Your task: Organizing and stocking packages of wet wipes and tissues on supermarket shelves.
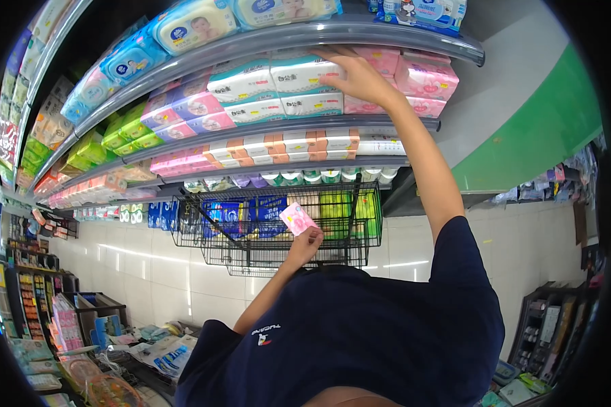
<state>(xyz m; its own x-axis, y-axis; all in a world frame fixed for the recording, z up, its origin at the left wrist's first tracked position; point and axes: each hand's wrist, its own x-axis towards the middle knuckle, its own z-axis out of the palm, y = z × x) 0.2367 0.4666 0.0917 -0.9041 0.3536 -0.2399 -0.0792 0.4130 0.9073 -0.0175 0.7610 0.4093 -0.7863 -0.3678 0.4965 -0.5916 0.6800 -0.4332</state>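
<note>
My left hand [306, 245] is shut on a small pink packet [298, 219] with a floral print, held above a black wire shopping cart [280, 250]. My right hand [354, 74] reaches up to a shelf and rests at the top of white and teal tissue packs [305, 79]. Its fingertips are partly hidden at the shelf edge above, so whether it grips a pack is unclear. Pink tissue packs [427, 79] stand stacked just right of that hand.
Shelf rails [285, 35] curve above and below my right hand. Baby wipes packs [196, 28] line the upper shelf. A green and grey panel [529, 132] stands at right. Goods on a low display [158, 351] lie at lower left.
</note>
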